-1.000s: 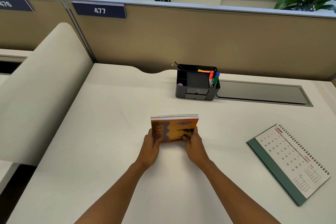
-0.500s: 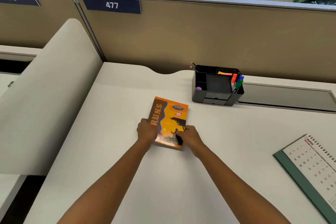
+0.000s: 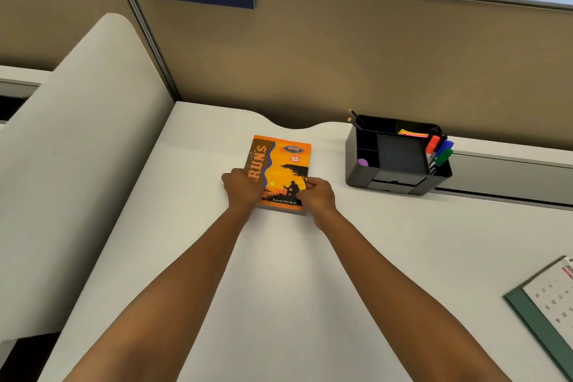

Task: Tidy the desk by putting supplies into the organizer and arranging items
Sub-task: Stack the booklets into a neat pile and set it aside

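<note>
Both hands, left hand and right hand, are gripping the notebook, lying flat on the desk left of the stocked organizer. Calendar placement appears outstanding.

Bright, even overhead light covers the pale matte worktop, leaving only faint, soft shadows. No glare. Wide-angle distortion curves the edges; detail looks slightly soft throughout.

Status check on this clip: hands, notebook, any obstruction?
Left hand and right hand both on the notebook. Notebook flat on desk, left of organizer. Nothing in the way.
</note>
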A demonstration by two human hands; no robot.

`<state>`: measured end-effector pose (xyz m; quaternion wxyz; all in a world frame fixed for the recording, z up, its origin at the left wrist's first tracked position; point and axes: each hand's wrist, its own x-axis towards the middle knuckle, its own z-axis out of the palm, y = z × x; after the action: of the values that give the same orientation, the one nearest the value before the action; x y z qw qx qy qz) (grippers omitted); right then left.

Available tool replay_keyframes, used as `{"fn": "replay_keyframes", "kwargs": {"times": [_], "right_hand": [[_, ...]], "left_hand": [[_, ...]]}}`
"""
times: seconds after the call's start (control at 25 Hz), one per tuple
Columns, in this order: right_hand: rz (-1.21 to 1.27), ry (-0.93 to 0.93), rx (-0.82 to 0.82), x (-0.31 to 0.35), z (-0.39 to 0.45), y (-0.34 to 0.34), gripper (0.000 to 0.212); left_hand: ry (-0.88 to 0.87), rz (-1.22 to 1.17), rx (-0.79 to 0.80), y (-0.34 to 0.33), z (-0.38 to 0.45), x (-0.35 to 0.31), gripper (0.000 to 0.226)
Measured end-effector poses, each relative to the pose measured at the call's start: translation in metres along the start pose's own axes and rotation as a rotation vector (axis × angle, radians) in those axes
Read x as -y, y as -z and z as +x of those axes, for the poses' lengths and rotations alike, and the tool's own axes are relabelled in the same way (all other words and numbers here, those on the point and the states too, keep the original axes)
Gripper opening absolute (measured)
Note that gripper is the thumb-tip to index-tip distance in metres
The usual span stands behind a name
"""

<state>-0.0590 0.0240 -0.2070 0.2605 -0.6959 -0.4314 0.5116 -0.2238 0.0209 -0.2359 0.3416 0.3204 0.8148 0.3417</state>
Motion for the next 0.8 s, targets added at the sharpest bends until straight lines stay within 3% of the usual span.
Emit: {"fn": "replay_keyframes", "kwargs": {"times": [0.32, 0.6, 0.8], "right_hand": [[-0.022, -0.016, -0.032, 0.022, 0.029, -0.022, 0.023], [0.017, 0.023, -0.015, 0.029, 0.036, -0.031, 0.033], [-0.003, 0.03, -0.006, 0.023, 0.039, -0.027, 0.026]], "left_hand": [[-0.08, 0.05, 0.028, 0.009, 0.034, -0.022, 0.036], [-0.108, -0.026, 0.009, 0.01, 0.035, -0.029, 0.036], [-0.113, -0.022, -0.005, 0.01, 0.028, -0.027, 0.035]]}}
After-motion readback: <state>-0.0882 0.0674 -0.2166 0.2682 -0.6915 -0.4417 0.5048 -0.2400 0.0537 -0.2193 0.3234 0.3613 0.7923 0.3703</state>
